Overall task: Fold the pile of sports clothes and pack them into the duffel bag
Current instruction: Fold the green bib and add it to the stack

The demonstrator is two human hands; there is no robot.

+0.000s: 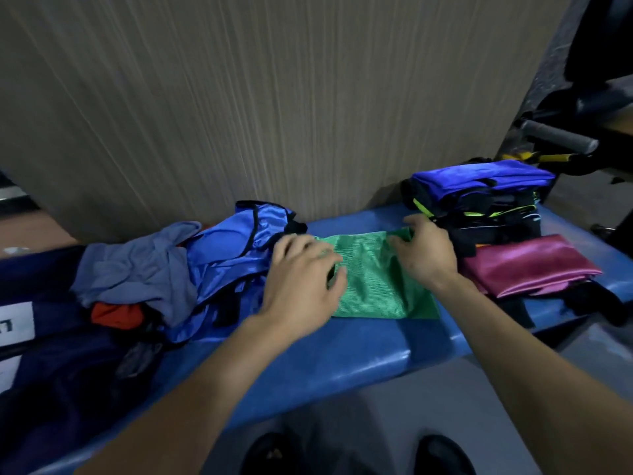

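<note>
A green mesh garment [376, 286] lies folded flat on the blue bench [325, 365]. My left hand [301, 279] rests on its left edge with fingers spread and lightly bent. At the garment's far right corner, my right hand [424, 252] pinches the cloth. Left of it sits an unfolded pile: a shiny blue top [233, 248], a grey-blue shirt [144, 269] and something orange [116, 315]. On the right stands a folded stack topped by a blue piece [479, 181], with a folded magenta piece [527, 265] in front. A dark navy duffel bag [51, 389] is at the far left.
A ribbed beige wall [274, 97] rises right behind the bench. Gym equipment with a grey padded bar [558, 135] stands at the back right. My two black shoes [442, 455] are on the grey floor below the bench's front edge.
</note>
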